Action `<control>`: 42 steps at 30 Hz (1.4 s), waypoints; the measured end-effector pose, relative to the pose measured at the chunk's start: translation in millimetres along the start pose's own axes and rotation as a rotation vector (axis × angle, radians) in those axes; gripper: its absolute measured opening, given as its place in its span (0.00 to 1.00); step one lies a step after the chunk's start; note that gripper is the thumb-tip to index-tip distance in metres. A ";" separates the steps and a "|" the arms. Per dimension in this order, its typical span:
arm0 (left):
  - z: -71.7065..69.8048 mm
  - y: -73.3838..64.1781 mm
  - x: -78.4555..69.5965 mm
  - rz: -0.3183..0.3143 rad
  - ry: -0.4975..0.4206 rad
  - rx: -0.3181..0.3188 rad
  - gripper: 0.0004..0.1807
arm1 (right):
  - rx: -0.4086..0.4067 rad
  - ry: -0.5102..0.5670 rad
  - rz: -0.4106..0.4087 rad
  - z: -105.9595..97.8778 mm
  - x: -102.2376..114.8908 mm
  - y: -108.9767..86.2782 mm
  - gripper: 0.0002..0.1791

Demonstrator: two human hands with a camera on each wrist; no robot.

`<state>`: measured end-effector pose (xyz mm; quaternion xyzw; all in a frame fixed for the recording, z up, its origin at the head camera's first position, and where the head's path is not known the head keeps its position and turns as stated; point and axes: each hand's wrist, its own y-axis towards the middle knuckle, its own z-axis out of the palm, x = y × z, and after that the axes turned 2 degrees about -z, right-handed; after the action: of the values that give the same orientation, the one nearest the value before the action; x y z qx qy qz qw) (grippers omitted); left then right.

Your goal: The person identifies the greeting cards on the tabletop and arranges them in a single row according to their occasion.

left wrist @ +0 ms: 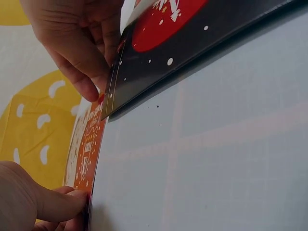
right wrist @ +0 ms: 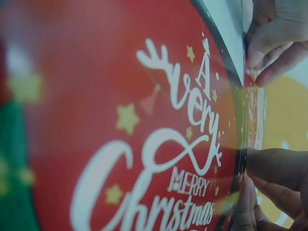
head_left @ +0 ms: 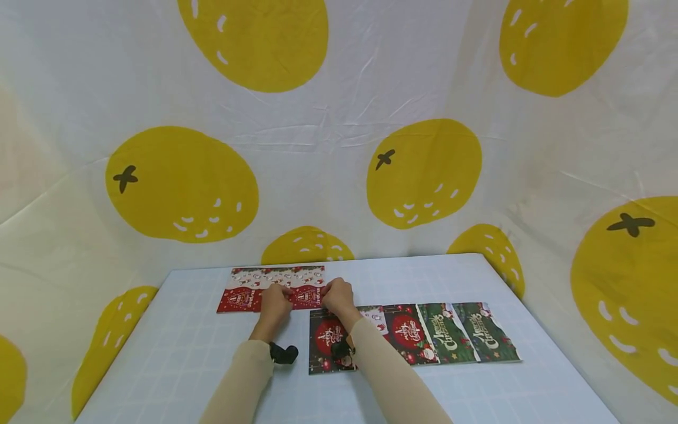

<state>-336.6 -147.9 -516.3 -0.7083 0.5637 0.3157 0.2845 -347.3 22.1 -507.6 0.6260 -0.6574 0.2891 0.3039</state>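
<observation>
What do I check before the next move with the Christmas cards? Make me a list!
1. Left grip at the rightmost red card's left side: ok.
2. Right grip at that card's right side: ok.
3. Red cards side by side in the back row: ok.
4. Rightmost green card face up: ok, its design shows.
5. Whole front row visible: not ok, the right sleeve covers part.
6. Sleeve off the front cards: cannot tell.

middle red card (head_left: pixel 278 277): partly behind left hand (head_left: pixel 275 304) | upper-left star (right wrist: pixel 25 88): blurred
</observation>
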 end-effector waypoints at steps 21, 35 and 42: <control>4.9 -7.7 -0.3 0.110 0.132 -0.016 0.17 | 0.064 0.073 -0.030 -6.9 -2.3 -6.3 0.12; 7.9 -12.7 1.8 0.154 0.124 -0.065 0.12 | 0.169 0.165 -0.126 -25.2 -20.2 -7.6 0.20; 6.7 -22.4 -11.2 0.321 0.106 -0.159 0.10 | 0.053 0.145 -0.183 -44.2 -26.6 -6.1 0.16</control>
<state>-317.4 -131.4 -511.0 -0.6450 0.6570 0.3630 0.1435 -338.8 72.6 -499.2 0.6685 -0.5659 0.3221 0.3593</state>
